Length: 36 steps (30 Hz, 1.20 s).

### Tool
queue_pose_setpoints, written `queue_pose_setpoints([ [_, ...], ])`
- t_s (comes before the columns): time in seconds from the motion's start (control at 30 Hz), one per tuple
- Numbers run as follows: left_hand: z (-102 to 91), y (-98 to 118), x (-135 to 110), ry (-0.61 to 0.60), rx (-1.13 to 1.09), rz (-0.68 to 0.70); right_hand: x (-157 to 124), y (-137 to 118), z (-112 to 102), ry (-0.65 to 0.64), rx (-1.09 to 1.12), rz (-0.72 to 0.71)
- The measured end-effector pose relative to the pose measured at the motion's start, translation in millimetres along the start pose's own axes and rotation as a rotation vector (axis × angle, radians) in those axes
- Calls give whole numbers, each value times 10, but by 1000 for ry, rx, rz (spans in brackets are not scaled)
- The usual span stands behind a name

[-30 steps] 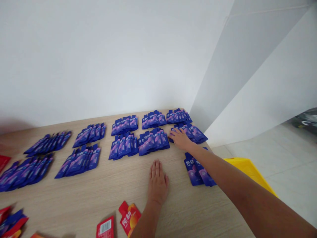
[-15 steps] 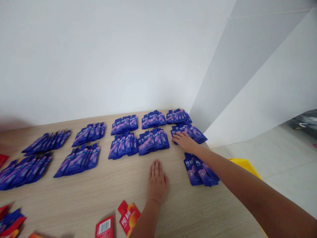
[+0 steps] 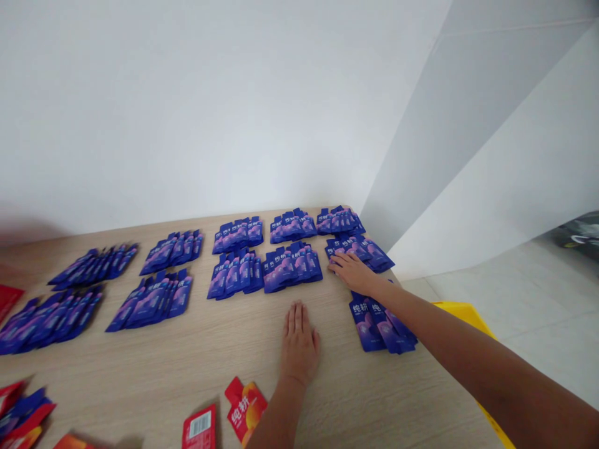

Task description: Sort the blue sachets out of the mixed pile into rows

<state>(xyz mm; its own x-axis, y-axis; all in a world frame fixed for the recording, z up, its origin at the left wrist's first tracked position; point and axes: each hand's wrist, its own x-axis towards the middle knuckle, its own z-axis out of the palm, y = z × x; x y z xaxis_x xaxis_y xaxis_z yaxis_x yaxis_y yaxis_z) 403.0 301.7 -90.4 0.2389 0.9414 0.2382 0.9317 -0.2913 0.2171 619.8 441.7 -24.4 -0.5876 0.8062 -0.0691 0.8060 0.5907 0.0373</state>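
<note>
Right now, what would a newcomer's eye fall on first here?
Probably the fanned blue pouches, laid mostly in two rows along the far side of the table. The right hand rests on a group at its right end, and the left hand lies flat on the wood. Red pouches lie near the bottom edge.

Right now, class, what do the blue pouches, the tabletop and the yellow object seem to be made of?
Blue pouches: probably plastic film, perhaps foil-lined; they look thin, flat, printed and satiny.
Tabletop: wood or wood-look laminate, matte, with pale grain showing.
Yellow object: likely plastic, from its smooth, even colour.
</note>
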Motion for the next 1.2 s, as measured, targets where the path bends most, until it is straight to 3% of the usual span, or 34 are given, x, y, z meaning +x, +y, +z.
queue_pose_setpoints([
  [0.2,1,20,-5,1,-7,-7,110,-207,-93,84,49,21],
  [0.37,6,40,-5,2,-1,-9,418,-801,-258,215,155,-127],
  [0.47,-12,47,-1,-16,3,-17,634,-1214,-279,227,168,-253],
  [0.6,-30,45,3,-50,-10,17,853,-1516,-213,178,131,-173],
  [0.77,1,53,4,-53,-45,-9,970,-1489,-116,91,86,-90],
  [1.2,48,50,-17,-27,-48,-33,1007,-1427,3,120,47,-62],
])
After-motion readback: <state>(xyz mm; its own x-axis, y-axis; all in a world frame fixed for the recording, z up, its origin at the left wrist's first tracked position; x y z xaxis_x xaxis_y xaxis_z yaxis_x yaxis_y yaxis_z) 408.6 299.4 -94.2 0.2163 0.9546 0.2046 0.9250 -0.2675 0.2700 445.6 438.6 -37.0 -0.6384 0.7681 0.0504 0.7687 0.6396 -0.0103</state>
